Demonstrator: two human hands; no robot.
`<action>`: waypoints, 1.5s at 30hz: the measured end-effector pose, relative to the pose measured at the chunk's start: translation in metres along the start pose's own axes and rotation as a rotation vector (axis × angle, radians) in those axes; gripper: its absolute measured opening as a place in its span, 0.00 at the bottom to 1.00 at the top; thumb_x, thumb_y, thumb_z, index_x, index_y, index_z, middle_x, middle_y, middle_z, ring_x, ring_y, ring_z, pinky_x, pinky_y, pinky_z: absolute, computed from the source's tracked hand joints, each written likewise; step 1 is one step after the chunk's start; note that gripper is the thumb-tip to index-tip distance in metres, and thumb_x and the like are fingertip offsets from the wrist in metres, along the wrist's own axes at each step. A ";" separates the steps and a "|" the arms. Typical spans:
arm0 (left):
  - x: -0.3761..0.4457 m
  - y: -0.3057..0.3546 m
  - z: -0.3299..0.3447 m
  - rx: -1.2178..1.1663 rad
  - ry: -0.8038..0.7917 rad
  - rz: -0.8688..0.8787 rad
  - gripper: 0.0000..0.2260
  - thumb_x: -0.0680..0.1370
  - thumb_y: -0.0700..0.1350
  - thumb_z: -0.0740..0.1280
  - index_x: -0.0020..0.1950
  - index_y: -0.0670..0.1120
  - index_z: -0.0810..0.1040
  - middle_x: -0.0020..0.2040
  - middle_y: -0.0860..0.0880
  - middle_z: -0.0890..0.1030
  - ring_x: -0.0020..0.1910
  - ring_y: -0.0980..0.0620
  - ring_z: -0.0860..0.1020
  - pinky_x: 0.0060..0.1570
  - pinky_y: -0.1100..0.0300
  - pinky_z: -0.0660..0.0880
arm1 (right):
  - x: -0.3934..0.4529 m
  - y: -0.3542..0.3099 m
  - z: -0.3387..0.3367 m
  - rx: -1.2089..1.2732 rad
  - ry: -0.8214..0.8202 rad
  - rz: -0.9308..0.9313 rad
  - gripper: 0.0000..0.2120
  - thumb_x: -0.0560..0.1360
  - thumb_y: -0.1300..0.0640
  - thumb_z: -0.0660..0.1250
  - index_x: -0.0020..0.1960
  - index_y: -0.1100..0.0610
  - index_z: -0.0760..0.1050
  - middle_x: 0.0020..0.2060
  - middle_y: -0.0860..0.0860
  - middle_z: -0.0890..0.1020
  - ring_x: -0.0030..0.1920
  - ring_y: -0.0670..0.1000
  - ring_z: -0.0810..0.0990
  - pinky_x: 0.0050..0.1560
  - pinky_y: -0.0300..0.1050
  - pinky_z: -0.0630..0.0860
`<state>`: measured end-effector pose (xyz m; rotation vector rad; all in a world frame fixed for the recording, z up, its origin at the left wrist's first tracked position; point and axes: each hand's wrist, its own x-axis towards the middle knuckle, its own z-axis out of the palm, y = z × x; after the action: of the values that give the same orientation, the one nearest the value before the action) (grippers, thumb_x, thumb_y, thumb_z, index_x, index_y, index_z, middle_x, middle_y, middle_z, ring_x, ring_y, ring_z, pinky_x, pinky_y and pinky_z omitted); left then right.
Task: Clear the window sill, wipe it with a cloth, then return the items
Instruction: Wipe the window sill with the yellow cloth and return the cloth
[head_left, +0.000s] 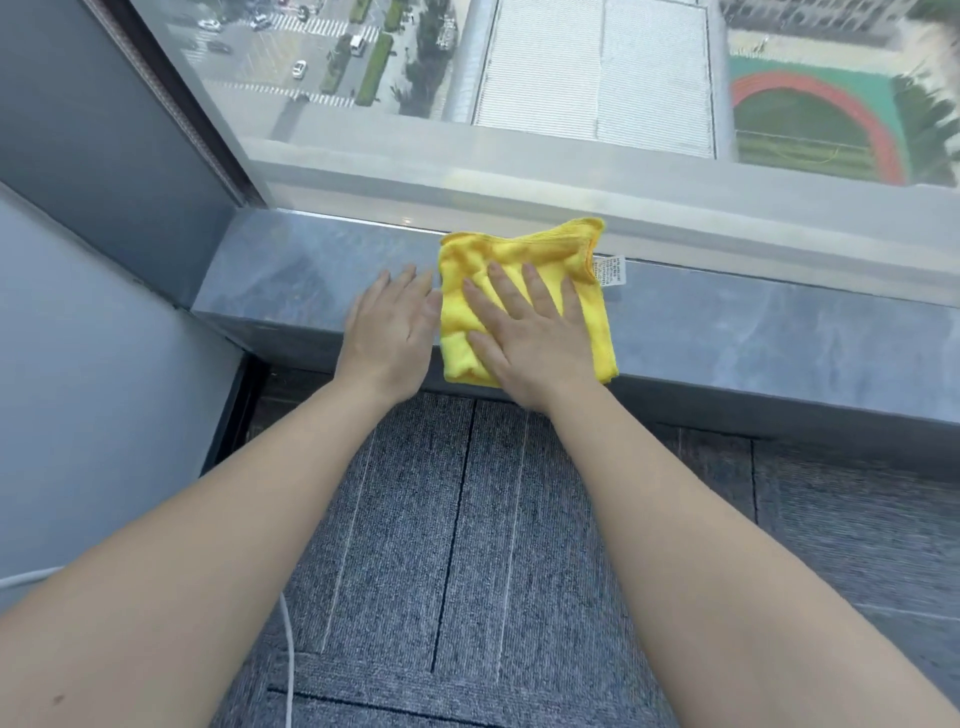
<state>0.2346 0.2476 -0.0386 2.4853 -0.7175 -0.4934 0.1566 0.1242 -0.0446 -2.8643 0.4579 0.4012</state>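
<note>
I see right hand (530, 332) flat, fingers spread, pressing yellow cloth (519, 260) on grey window sill (753, 332), left hand (389, 332) flat beside it, gripping nothing

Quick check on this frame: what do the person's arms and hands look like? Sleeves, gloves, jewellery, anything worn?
Both forearms are bare up to the frame edge: no sleeves show. The left hand and right hand wear no gloves, and no rings, watch or bands are visible on the fingers or wrists. Nails look short and unpainted. No cables or markers are attached to either arm.
</note>
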 end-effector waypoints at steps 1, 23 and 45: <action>0.001 0.005 0.003 0.003 -0.009 0.012 0.31 0.73 0.55 0.42 0.73 0.45 0.61 0.76 0.44 0.60 0.76 0.45 0.53 0.75 0.50 0.48 | -0.004 0.008 0.000 -0.001 0.003 0.037 0.25 0.79 0.41 0.43 0.75 0.41 0.42 0.77 0.45 0.43 0.77 0.53 0.39 0.73 0.60 0.35; 0.009 0.045 0.027 0.207 -0.186 0.151 0.28 0.76 0.57 0.41 0.72 0.52 0.61 0.77 0.47 0.57 0.76 0.44 0.50 0.73 0.47 0.43 | -0.018 0.041 -0.003 0.103 0.063 0.390 0.24 0.80 0.44 0.44 0.75 0.41 0.43 0.77 0.47 0.44 0.76 0.58 0.37 0.70 0.69 0.36; -0.001 0.126 0.082 0.182 -0.092 0.165 0.28 0.77 0.56 0.44 0.74 0.46 0.57 0.77 0.45 0.54 0.77 0.46 0.49 0.75 0.50 0.46 | -0.054 0.151 -0.010 0.228 0.044 0.841 0.29 0.79 0.42 0.41 0.76 0.51 0.38 0.77 0.54 0.38 0.75 0.62 0.36 0.70 0.70 0.37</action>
<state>0.1461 0.1260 -0.0348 2.5540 -1.0371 -0.5037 0.0592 -0.0032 -0.0442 -2.3314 1.5967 0.3709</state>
